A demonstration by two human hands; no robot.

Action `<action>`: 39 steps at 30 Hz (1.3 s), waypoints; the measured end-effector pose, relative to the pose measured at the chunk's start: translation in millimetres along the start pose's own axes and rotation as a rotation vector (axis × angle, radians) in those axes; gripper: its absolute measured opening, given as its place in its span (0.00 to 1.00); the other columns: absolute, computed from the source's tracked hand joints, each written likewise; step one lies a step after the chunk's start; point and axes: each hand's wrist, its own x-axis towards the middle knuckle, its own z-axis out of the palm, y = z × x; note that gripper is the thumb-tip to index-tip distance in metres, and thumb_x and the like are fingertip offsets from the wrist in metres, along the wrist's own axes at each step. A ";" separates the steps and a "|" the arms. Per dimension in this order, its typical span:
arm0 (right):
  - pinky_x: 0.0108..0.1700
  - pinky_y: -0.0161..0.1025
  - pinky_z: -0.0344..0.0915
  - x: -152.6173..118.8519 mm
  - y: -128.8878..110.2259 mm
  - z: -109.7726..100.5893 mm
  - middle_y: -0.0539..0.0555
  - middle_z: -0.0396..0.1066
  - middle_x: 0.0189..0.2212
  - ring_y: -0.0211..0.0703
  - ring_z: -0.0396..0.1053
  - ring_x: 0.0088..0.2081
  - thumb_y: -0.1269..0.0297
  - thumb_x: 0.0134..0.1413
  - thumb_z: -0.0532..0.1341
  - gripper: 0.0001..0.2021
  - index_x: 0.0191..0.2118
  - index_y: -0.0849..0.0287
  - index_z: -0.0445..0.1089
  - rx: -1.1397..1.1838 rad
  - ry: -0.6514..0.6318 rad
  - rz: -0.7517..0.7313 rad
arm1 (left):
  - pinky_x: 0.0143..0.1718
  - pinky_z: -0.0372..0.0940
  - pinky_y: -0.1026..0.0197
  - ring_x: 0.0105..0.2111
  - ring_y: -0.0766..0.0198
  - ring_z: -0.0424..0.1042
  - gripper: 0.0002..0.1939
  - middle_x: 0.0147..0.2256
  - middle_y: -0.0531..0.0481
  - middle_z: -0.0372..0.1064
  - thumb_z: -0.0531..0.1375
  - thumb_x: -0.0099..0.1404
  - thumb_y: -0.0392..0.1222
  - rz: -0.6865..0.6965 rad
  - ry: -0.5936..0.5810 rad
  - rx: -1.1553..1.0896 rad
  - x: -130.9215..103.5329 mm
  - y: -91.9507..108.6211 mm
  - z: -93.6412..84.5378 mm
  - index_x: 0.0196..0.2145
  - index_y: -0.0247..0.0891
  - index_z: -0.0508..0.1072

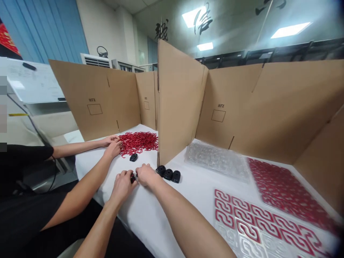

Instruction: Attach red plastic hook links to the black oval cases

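Note:
My left hand [124, 184] is closed, with a small black plastic piece [132, 178] between thumb and fingers. Just to its right, my right hand [146, 175] is closed too, knuckles up. A dark bit shows at its fingertips, but the fingers hide most of it. Right of that hand, three rounded black plastic pieces stand in a row: one by the cardboard edge [161, 170], a middle one [168, 174] and an outer one [176, 176]. Another black piece [133, 157] lies beyond my hands, near the red pile.
A co-worker's hands [113, 144] touch a pile of red curved strips [139, 141] at the left. A cardboard divider [177, 104] splits the white table. To the right lie a clear plastic bundle [216, 161], a dark red patterned sheet [285, 190] and a tray of red looped shapes [248, 229].

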 end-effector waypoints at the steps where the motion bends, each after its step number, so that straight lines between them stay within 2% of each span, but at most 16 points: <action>1: 0.46 0.50 0.70 -13.7 -2.6 -0.1 0.57 0.68 0.51 0.48 0.70 0.47 0.61 0.63 0.60 0.16 0.53 0.60 0.65 0.001 -0.015 -0.006 | 0.50 0.59 0.52 0.45 0.49 0.69 0.18 0.42 0.37 0.71 0.55 0.59 0.39 0.023 -0.013 -0.011 -7.2 2.2 -0.3 0.47 0.31 0.71; 4: 0.47 0.50 0.70 -70.6 1.3 -4.9 0.57 0.68 0.50 0.47 0.70 0.46 0.61 0.62 0.60 0.15 0.52 0.60 0.66 0.036 -0.045 -0.023 | 0.49 0.60 0.53 0.43 0.50 0.69 0.19 0.42 0.39 0.71 0.55 0.59 0.40 0.084 -0.046 -0.044 -33.1 15.9 1.2 0.48 0.34 0.71; 6: 0.47 0.44 0.67 -119.2 18.2 -10.5 0.59 0.74 0.42 0.50 0.71 0.45 0.65 0.56 0.63 0.12 0.46 0.61 0.72 0.089 -0.023 -0.023 | 0.49 0.61 0.52 0.43 0.50 0.69 0.20 0.43 0.40 0.70 0.55 0.60 0.40 0.107 -0.051 -0.063 -51.5 33.1 3.1 0.50 0.35 0.71; 8: 0.44 0.39 0.65 -170.9 44.0 -14.7 0.57 0.75 0.40 0.49 0.71 0.44 0.64 0.51 0.64 0.16 0.48 0.58 0.73 0.142 0.012 -0.003 | 0.50 0.60 0.51 0.44 0.49 0.68 0.21 0.45 0.39 0.69 0.55 0.60 0.40 0.112 -0.058 -0.083 -68.2 57.1 4.3 0.51 0.35 0.71; 11: 0.42 0.38 0.64 -238.4 83.0 -11.6 0.58 0.74 0.40 0.50 0.71 0.43 0.65 0.50 0.63 0.18 0.49 0.57 0.73 0.189 0.073 0.089 | 0.50 0.60 0.52 0.44 0.49 0.68 0.21 0.44 0.38 0.69 0.56 0.62 0.40 0.125 -0.077 -0.107 -86.8 99.7 4.4 0.51 0.32 0.72; 14: 0.43 0.39 0.63 -277.4 105.2 5.0 0.61 0.74 0.41 0.51 0.71 0.43 0.68 0.49 0.61 0.18 0.49 0.59 0.74 0.217 0.124 0.171 | 0.49 0.60 0.52 0.43 0.49 0.69 0.21 0.42 0.38 0.70 0.54 0.65 0.46 0.145 -0.074 -0.122 -96.3 137.0 5.0 0.50 0.31 0.72; 16: 0.46 0.39 0.62 -286.7 110.4 19.0 0.61 0.73 0.43 0.52 0.71 0.45 0.70 0.48 0.60 0.20 0.50 0.59 0.73 0.238 0.156 0.187 | 0.49 0.61 0.51 0.43 0.48 0.69 0.23 0.42 0.37 0.71 0.52 0.66 0.48 0.144 -0.073 -0.132 -99.1 154.7 5.9 0.51 0.30 0.72; 19: 0.50 0.40 0.61 -284.7 112.2 35.8 0.63 0.71 0.48 0.52 0.69 0.49 0.73 0.48 0.59 0.24 0.54 0.61 0.70 0.269 0.206 0.190 | 0.49 0.62 0.51 0.44 0.47 0.71 0.26 0.44 0.35 0.72 0.49 0.68 0.50 0.141 -0.076 -0.152 -100.4 173.5 7.1 0.53 0.27 0.70; 25: 0.55 0.41 0.60 -276.0 117.9 47.0 0.62 0.69 0.53 0.54 0.66 0.54 0.71 0.44 0.62 0.33 0.60 0.60 0.63 0.329 0.222 0.125 | 0.51 0.63 0.49 0.47 0.49 0.72 0.25 0.46 0.40 0.74 0.45 0.69 0.50 0.187 -0.086 -0.301 -92.9 195.0 14.8 0.51 0.35 0.74; 27: 0.57 0.40 0.58 -281.5 121.3 46.8 0.62 0.64 0.58 0.53 0.63 0.57 0.70 0.42 0.63 0.39 0.64 0.60 0.58 0.356 0.227 0.124 | 0.51 0.64 0.49 0.47 0.51 0.72 0.24 0.47 0.42 0.75 0.45 0.70 0.49 0.210 -0.062 -0.396 -90.2 194.9 21.7 0.48 0.37 0.76; 29: 0.59 0.39 0.55 -292.6 123.0 46.3 0.62 0.61 0.61 0.52 0.60 0.60 0.71 0.41 0.63 0.40 0.65 0.62 0.56 0.389 0.245 0.134 | 0.52 0.66 0.49 0.48 0.53 0.73 0.24 0.47 0.42 0.75 0.44 0.70 0.50 0.232 0.020 -0.475 -92.0 190.3 29.8 0.46 0.38 0.77; 32: 0.59 0.38 0.55 -315.1 117.4 46.9 0.60 0.66 0.57 0.49 0.62 0.58 0.72 0.47 0.58 0.30 0.60 0.61 0.63 0.472 0.352 0.200 | 0.52 0.67 0.47 0.50 0.52 0.71 0.21 0.49 0.41 0.74 0.48 0.70 0.51 0.296 0.225 -0.492 -106.1 177.7 40.0 0.45 0.39 0.77; 34: 0.54 0.38 0.59 -328.8 107.5 49.2 0.58 0.71 0.48 0.47 0.67 0.52 0.71 0.52 0.55 0.20 0.52 0.58 0.70 0.536 0.431 0.302 | 0.51 0.68 0.46 0.52 0.50 0.70 0.18 0.51 0.41 0.72 0.56 0.66 0.52 0.428 0.371 -0.456 -119.8 168.3 43.1 0.47 0.42 0.75; 36: 0.53 0.37 0.61 -337.7 95.5 52.6 0.56 0.72 0.45 0.46 0.68 0.50 0.69 0.54 0.57 0.15 0.47 0.56 0.73 0.586 0.439 0.360 | 0.47 0.71 0.49 0.50 0.50 0.71 0.21 0.49 0.41 0.72 0.62 0.60 0.53 0.601 0.459 -0.419 -132.0 160.5 42.5 0.49 0.42 0.74; 37: 0.52 0.37 0.61 -339.8 90.1 54.4 0.55 0.72 0.45 0.45 0.68 0.49 0.69 0.53 0.58 0.15 0.47 0.55 0.73 0.596 0.417 0.366 | 0.45 0.73 0.52 0.47 0.52 0.72 0.24 0.47 0.41 0.73 0.64 0.58 0.53 0.677 0.471 -0.407 -136.4 157.7 41.0 0.49 0.42 0.73; 39: 0.55 0.37 0.60 -339.5 82.1 57.1 0.57 0.69 0.50 0.47 0.67 0.52 0.68 0.50 0.62 0.21 0.52 0.55 0.71 0.582 0.359 0.377 | 0.39 0.74 0.59 0.40 0.56 0.75 0.27 0.41 0.42 0.75 0.66 0.54 0.56 0.790 0.439 -0.390 -141.4 154.6 37.1 0.49 0.40 0.73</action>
